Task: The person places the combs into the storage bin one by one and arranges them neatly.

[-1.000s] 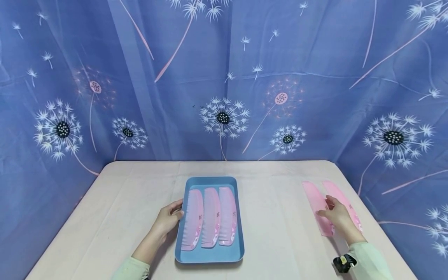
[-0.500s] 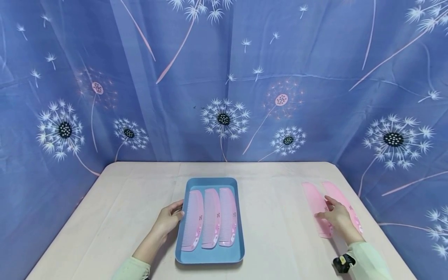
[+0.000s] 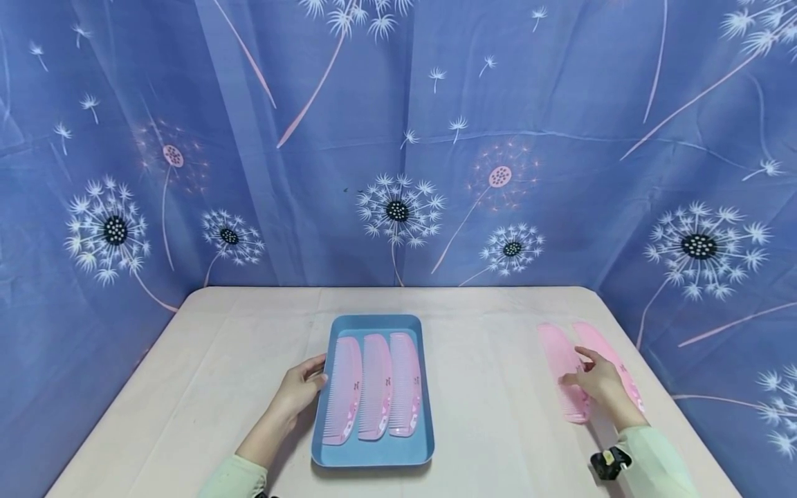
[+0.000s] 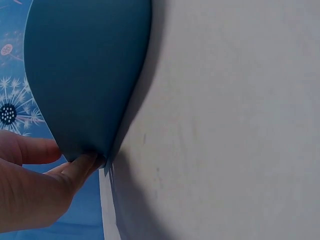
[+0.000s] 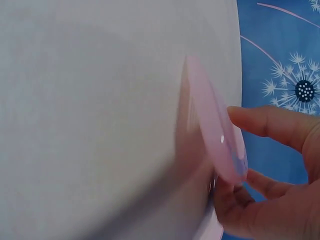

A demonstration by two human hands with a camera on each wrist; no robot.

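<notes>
In the head view, my left hand (image 3: 294, 393) grips the left edge of a blue tray (image 3: 373, 456), thumb at the rim. The left wrist view shows its fingers around the tray's side (image 4: 87, 75). Three pink combs (image 3: 376, 387) lie side by side in the tray, teeth to the left. Over at the right, my right hand (image 3: 602, 384) pinches another pink comb (image 3: 557, 349) by its thick back. From the right wrist, this comb (image 5: 212, 130) appears edge-on and tilted, between thumb and fingers. One more pink comb (image 3: 598, 340) lies just right of it, partly behind the hand.
A pale cloth-covered table (image 3: 486, 387) bears everything. Blue dandelion-print curtains (image 3: 311, 228) stand along its back and both sides. A small black device (image 3: 609, 463) is worn at the right wrist.
The comb at my right hand has shifted and tilted slightly, its lower end moving a little left. My left hand and the tray have stayed put.
</notes>
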